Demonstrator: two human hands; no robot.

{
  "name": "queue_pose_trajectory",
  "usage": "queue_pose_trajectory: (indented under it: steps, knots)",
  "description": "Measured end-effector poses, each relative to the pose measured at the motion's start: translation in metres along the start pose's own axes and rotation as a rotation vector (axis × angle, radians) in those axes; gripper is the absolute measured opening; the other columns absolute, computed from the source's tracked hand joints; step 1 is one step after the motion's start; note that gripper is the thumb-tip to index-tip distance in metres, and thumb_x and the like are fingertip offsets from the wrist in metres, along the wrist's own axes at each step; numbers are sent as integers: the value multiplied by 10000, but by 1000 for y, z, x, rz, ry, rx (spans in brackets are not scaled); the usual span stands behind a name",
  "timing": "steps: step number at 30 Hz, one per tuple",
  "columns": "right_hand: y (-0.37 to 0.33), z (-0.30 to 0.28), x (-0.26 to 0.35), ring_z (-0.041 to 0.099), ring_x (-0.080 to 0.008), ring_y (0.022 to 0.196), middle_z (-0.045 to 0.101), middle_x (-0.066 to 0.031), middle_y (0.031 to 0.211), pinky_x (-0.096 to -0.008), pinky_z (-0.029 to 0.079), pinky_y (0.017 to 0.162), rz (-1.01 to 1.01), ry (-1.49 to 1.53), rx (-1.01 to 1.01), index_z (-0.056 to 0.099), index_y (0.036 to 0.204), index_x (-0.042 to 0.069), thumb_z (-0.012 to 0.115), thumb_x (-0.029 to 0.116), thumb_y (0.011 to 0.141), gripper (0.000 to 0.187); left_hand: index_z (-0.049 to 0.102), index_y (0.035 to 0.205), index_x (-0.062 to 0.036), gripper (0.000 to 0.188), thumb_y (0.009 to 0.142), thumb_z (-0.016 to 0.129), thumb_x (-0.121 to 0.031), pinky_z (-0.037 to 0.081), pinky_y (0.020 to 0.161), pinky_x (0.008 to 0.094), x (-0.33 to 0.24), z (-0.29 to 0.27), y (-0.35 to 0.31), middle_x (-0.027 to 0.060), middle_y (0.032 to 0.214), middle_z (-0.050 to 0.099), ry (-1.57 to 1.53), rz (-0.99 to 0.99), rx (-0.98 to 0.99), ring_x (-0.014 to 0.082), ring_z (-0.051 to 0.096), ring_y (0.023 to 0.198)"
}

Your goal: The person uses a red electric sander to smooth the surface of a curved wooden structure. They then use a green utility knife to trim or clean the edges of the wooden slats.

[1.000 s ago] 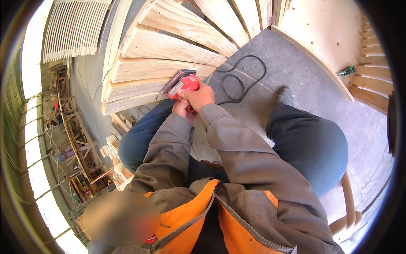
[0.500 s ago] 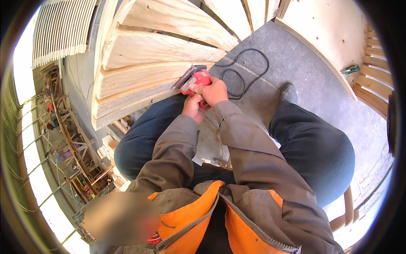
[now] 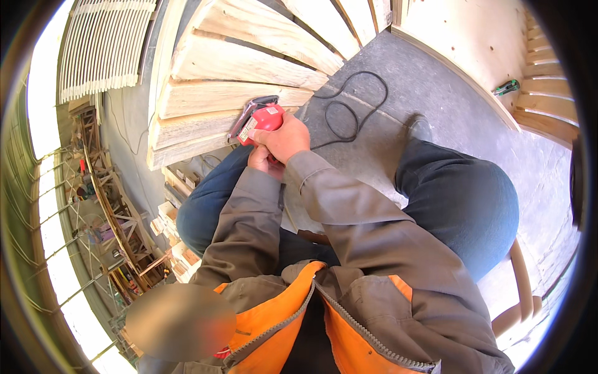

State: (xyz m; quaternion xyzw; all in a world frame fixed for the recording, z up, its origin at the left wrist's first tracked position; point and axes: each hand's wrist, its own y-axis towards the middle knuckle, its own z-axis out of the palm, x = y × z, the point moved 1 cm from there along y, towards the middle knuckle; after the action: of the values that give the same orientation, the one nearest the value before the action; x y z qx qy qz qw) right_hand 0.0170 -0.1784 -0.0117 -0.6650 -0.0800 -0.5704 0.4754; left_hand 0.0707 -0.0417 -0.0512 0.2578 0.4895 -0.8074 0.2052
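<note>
Both my hands are closed round a red electric sander (image 3: 268,118). Over the top of its body my right hand (image 3: 290,138) wraps its fingers. Lower down, my left hand (image 3: 264,161) grips the near end, partly hidden by the right wrist. The sander's dark pad is tilted and faces the edge of the pale wooden slats (image 3: 215,96), at the nearer boards. Whether the whole pad touches the wood cannot be seen. The slats fan out in a row ahead and to the left.
A black cord (image 3: 381,100) loops over the grey concrete floor (image 3: 448,93). At the right, a green-handled tool (image 3: 506,87) lies on a wooden panel (image 3: 464,37) beside more slats. Wood offcuts (image 3: 167,218) are piled left of my left knee. Thin sticks (image 3: 106,50) stand at the far left.
Both hands and the sander have moved left along the slats, toward their outer ends. The view has shifted slightly. My grip looks the same.
</note>
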Motion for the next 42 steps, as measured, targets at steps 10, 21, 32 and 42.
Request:
queue_pose_trajectory:
  steps: [10, 21, 32, 42]
  knots:
    - [23, -14, -16, 721, -272, 856, 732, -178, 951, -371, 559, 779, 94, 0, 62, 683, 1098, -29, 915, 299, 663, 592, 596, 1251, -101, 460, 794, 651, -109, 547, 833, 408, 13, 6, 17, 47, 1112, 681, 59, -42, -107, 221, 657, 1011]
    - [48, -17, -39, 720, -263, 868, 729, -206, 977, -364, 559, 792, 133, -13, 88, 673, 1136, -70, 918, 324, 668, 659, 569, 1276, -119, 468, 812, 629, -97, 534, 857, 436, 22, 4, 34, 49, 1133, 656, 108, -111, -73, 208, 641, 1027]
    - [74, -28, -71, 729, -282, 869, 735, -215, 963, -374, 561, 802, 169, 4, 42, 703, 1080, -58, 913, 372, 643, 647, 561, 1280, -136, 414, 871, 611, -179, 490, 921, 414, 40, 26, 52, 31, 1194, 641, 164, -164, -42, 192, 608, 1078]
    - [27, -10, -25, 724, -314, 913, 740, -193, 992, -389, 558, 835, 80, -28, 60, 699, 1084, -13, 904, 354, 643, 609, 531, 1317, -132, 478, 853, 645, -143, 530, 895, 434, 12, 15, 11, 45, 1182, 642, 89, -52, -53, 209, 635, 1052]
